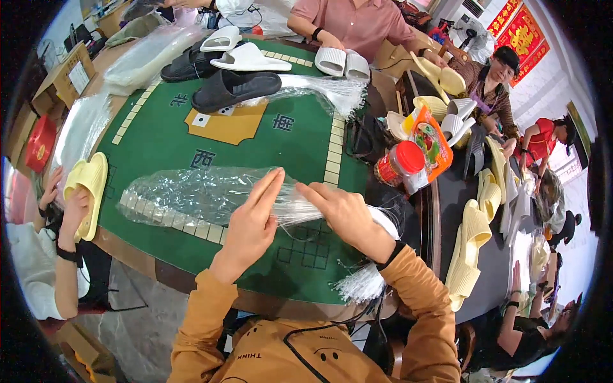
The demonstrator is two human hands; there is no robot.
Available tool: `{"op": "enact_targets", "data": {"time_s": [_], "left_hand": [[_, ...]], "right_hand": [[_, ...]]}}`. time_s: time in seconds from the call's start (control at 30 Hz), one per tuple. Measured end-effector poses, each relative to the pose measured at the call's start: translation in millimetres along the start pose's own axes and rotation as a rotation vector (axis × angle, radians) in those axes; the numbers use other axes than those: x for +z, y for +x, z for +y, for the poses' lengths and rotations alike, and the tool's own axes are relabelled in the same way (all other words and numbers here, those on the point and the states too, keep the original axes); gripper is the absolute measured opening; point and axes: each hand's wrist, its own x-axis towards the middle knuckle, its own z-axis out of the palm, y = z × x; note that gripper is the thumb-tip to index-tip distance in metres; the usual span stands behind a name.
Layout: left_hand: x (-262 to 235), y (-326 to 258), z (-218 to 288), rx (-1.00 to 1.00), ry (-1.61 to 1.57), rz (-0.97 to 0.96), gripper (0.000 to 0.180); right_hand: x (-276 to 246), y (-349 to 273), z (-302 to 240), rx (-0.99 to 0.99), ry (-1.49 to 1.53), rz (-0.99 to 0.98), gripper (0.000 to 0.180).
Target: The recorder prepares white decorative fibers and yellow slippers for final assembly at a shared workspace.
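A clear plastic bag (172, 195) lies across the green tabletop, its near end gathered into whitish folds between my hands. My left hand (250, 220) closes on it with the fingers straight and pressed together. My right hand (348, 216) is closed on the gathered end, fingertips pointing left; exactly what its palm covers is hidden. Under and beside my right wrist runs a bundle of thin white strands, with a tassel-like end (362, 285) near the table's edge. A dark slipper (233, 89) lies farther off on another bundle of white strands (345, 92).
White slippers (252, 59) stand at the far side. On the right are a red-lidded jar (401, 163), an orange food packet (429, 143) and yellow slippers (469, 246). At left, another person's hand holds a yellow slipper (96, 188); a person in pink (357, 29) sits opposite.
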Motion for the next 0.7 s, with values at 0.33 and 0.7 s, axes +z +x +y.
{"op": "enact_targets", "data": {"time_s": [0.33, 0.7], "left_hand": [[9, 1, -20, 0.028, 0.230, 0.086, 0.077], [-1, 2, -20, 0.054, 0.034, -0.068, 0.078]], "right_hand": [[-13, 0, -20, -0.142, -0.277, 0.096, 0.065], [-6, -1, -17, -0.199, -0.247, 0.109, 0.063]]}}
